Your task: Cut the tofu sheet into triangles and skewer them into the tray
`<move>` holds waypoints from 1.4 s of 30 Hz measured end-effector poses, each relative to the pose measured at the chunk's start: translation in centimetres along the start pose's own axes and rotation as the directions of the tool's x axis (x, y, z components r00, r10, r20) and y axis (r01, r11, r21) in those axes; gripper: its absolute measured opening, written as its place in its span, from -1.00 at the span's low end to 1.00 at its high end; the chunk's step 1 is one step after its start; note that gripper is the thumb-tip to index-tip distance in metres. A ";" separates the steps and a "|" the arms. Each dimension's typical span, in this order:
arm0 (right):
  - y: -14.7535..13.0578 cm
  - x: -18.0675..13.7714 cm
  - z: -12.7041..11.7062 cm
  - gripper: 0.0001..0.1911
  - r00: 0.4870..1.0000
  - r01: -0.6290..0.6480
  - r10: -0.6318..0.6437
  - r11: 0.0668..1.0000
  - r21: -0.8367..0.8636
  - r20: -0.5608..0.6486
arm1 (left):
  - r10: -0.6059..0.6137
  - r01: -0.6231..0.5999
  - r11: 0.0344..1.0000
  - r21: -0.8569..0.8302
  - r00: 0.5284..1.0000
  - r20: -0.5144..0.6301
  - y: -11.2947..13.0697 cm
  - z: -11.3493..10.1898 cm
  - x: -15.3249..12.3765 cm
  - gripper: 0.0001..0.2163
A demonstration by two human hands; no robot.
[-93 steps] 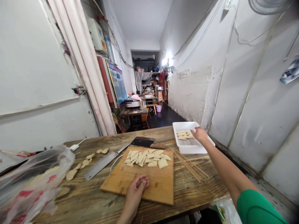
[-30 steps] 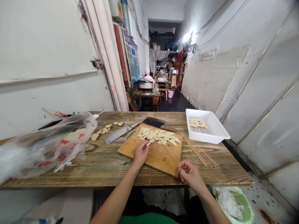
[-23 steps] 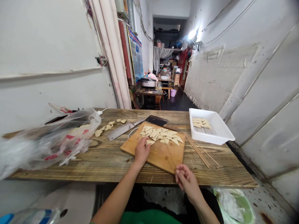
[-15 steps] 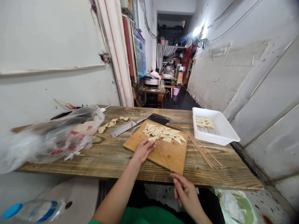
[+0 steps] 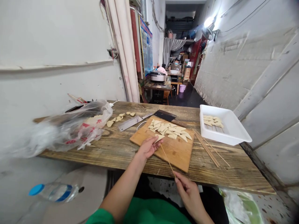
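Note:
My left hand [image 5: 148, 147] rests on the near left part of a wooden cutting board [image 5: 179, 154] and pinches a pale triangular slice [image 5: 159, 137]. My right hand [image 5: 188, 190], at the table's near edge, grips the end of a thin bamboo skewer [image 5: 166, 158] whose tip points at that slice. A heap of similar triangular slices [image 5: 170, 130] lies on the far half of the board. A bundle of loose skewers [image 5: 210, 148] lies right of the board. A white plastic tray [image 5: 233, 132] at the right holds skewered slices [image 5: 212, 121].
Two cleavers [image 5: 133, 122] [image 5: 168, 116] lie behind the board. Rounded offcuts [image 5: 117, 118] and a clear plastic bag [image 5: 70, 127] sit at the left. A water bottle [image 5: 54, 193] lies on a white stool below. A person sits far down the corridor [image 5: 175, 66].
My right hand left the white tray, came back to the table's near edge and took up a skewer. My left hand picked one slice from the heap. The camera view shifted left.

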State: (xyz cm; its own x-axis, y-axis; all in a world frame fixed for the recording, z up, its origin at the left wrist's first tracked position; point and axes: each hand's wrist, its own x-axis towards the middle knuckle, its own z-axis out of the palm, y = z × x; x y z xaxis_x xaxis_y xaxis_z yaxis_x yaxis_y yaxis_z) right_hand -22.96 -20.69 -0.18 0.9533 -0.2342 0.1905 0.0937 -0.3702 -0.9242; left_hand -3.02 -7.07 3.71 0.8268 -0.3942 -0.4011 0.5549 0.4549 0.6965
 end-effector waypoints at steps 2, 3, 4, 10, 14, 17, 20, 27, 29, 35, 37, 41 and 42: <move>0.2 0.0 0.0 -0.65 1.000 -0.004 0.004 1.000 -0.001 0.001 | -0.006 0.006 1.000 0.016 1.000 0.003 -0.1 -0.1 -0.1 -0.93; 0.3 0.0 0.0 -0.65 1.000 -0.005 0.005 1.000 0.000 0.002 | -0.009 0.009 1.000 0.023 1.000 0.005 -0.2 -0.2 -0.1 -0.92; 0.4 -0.1 0.0 -0.65 1.000 -0.007 0.007 1.000 0.001 0.003 | -0.010 0.010 1.000 0.028 1.000 0.009 -0.2 -0.2 -0.1 -0.91; 0.4 -0.1 -0.2 -0.63 1.000 -0.019 0.019 1.000 0.005 -0.011 | -0.006 0.005 0.999 0.041 1.000 0.015 -0.4 0.0 -0.2 -0.91; 0.5 0.0 -0.1 -0.63 1.000 -0.023 0.023 1.000 0.016 -0.010 | -0.010 0.010 0.998 0.054 1.000 0.013 -0.4 0.0 -0.2 -0.91; 0.7 0.0 -0.1 -0.64 1.000 -0.023 0.023 1.000 0.014 -0.008 | -0.009 0.008 0.998 0.061 1.000 0.018 -0.5 -0.1 -0.1 -0.91; 0.8 0.0 -0.2 -0.63 1.000 -0.021 0.021 1.000 0.013 -0.003 | -0.007 0.005 0.997 0.072 1.000 0.024 -0.5 0.0 -0.3 -0.92; 0.5 0.0 -0.4 -0.65 1.000 0.012 -0.012 1.000 -0.013 -0.011 | -0.022 0.020 0.996 0.084 0.999 0.026 -0.5 0.4 -0.8 -0.97; 0.4 -0.1 -0.5 -0.65 1.000 0.018 -0.018 1.000 -0.018 -0.008 | -0.023 0.018 0.995 0.098 0.999 0.042 -0.7 0.6 -0.9 -0.97; 0.0 -0.3 -0.8 -0.63 1.000 -0.006 0.005 1.000 -0.012 -0.014 | -0.028 0.019 0.993 0.114 0.996 0.083 -1.2 1.0 -1.5 -0.96; 0.0 -0.2 -0.9 -0.62 1.000 -0.018 0.018 1.000 -0.012 -0.015 | -0.028 0.017 0.994 0.112 0.995 0.094 -1.3 1.2 -1.7 -0.95; 0.4 0.1 -1.1 -0.55 0.997 -0.068 0.067 0.997 0.024 0.030 | -0.030 0.017 0.993 0.115 0.993 0.118 -1.3 1.4 -1.8 -0.93; 0.5 0.3 -1.1 -0.53 0.995 -0.083 0.081 0.996 0.043 0.056 | -0.027 0.013 0.994 0.113 0.992 0.126 -1.3 1.4 -1.8 -0.90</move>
State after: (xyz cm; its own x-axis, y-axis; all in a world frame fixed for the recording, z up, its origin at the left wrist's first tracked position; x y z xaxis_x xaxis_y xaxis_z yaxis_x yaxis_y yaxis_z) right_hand -23.00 -21.97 -0.23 0.9724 -0.2126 0.0965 0.0266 -0.3100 -0.9504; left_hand -5.35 -8.07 4.38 0.7934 -0.5039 -0.3415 0.5513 0.3572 0.7539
